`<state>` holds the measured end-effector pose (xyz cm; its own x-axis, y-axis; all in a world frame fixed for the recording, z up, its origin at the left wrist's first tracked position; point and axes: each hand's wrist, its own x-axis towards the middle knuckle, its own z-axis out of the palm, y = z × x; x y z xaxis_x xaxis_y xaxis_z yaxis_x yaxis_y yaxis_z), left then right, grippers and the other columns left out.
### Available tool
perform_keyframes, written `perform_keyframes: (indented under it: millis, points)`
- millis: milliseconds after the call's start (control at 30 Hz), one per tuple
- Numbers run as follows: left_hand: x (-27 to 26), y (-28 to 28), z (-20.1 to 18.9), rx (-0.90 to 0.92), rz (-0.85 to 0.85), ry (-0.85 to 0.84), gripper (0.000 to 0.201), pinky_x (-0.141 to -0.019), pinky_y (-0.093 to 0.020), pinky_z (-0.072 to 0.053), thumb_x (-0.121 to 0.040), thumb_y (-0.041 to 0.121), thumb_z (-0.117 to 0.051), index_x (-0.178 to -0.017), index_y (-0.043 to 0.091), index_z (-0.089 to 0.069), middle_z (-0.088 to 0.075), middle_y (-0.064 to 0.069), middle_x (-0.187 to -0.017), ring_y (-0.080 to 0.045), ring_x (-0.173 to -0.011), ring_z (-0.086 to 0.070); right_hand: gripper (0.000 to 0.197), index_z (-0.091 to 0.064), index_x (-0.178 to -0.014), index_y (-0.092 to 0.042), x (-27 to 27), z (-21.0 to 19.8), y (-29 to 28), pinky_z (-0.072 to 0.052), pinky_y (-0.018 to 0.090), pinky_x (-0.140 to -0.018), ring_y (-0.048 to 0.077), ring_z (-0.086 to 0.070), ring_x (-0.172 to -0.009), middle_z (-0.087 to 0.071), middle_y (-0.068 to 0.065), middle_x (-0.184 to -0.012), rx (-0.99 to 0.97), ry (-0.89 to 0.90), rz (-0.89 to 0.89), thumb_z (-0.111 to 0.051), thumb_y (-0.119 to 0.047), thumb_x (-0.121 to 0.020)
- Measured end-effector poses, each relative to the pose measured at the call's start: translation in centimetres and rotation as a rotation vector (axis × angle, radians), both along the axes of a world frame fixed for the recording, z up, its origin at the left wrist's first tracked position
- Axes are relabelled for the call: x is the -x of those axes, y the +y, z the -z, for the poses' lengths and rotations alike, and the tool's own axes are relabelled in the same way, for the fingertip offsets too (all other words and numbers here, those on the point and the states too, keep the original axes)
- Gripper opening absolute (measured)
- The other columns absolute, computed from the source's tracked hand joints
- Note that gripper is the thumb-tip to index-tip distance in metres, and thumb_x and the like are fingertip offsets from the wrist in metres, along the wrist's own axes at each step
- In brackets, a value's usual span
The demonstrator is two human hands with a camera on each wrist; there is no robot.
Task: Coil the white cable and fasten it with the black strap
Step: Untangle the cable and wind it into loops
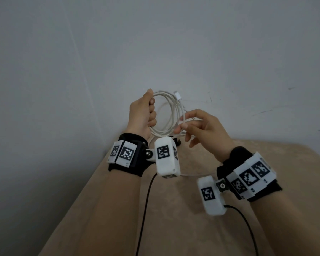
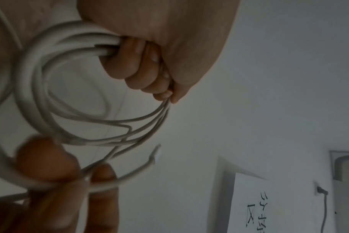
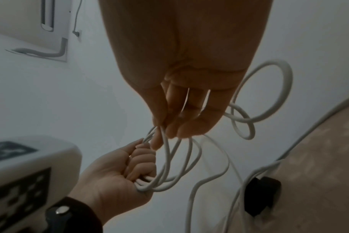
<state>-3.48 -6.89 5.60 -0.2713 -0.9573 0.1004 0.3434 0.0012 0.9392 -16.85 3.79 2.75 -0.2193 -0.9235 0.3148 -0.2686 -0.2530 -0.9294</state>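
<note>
Plain room, beige table (image 1: pixel 174 228), posted sign (image 2: pixel 251 203)

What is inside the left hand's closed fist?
The left hand grips several loops of the white cable; its curled fingers cover the gripped stretch. The black strap lies on the surface.

At frame centre, the left grip (image 1: pixel 142 111) was fisted, fingers curled tight; just right of it, the right grip (image 1: pixel 201 126) pinched with thumb and forefinger, other fingers loosely spread.

Dim room, plain grey wall (image 1: pixel 174 43) scuffed with marks, beige table (image 1: pixel 174 209) against it, paper sign (image 2: pixel 251 203), wall socket (image 2: pixel 320 191)
</note>
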Motion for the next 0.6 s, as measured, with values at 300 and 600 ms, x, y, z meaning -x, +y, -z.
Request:
perform_keyframes:
  millis: [300, 600]
  points:
    - [1.0, 1.8, -0.7, 0.199, 0.32, -0.087, 0.039, -0.034, -0.018, -0.012, -0.099, 0.035, -0.047, -0.064, 0.021, -0.036, -0.021, 0.009, -0.05, -0.004, -0.038, -0.013, 0.027, -0.068, -0.074, 0.0, -0.1, 0.3, -0.3, -0.047, 0.018, -0.044, 0.008, -0.053, -0.043, -0.073, 0.012, -0.067, -0.18, -0.318, 0.129, -0.069, -0.025, -0.086]
    - [1.1, 1.9, -0.9, 0.109, 0.452, 0.066, 0.039, -0.032, -0.015, -0.013, -0.1, 0.035, -0.043, -0.064, 0.02, -0.035, -0.021, 0.011, -0.046, -0.002, -0.034, -0.014, 0.032, -0.053, -0.092, -0.005, -0.2, 0.4, -0.7, -0.049, 0.026, -0.045, 0.016, -0.061, -0.05, -0.06, 0.007, -0.073, -0.219, -0.198, 0.32, -0.062, -0.035, -0.088]
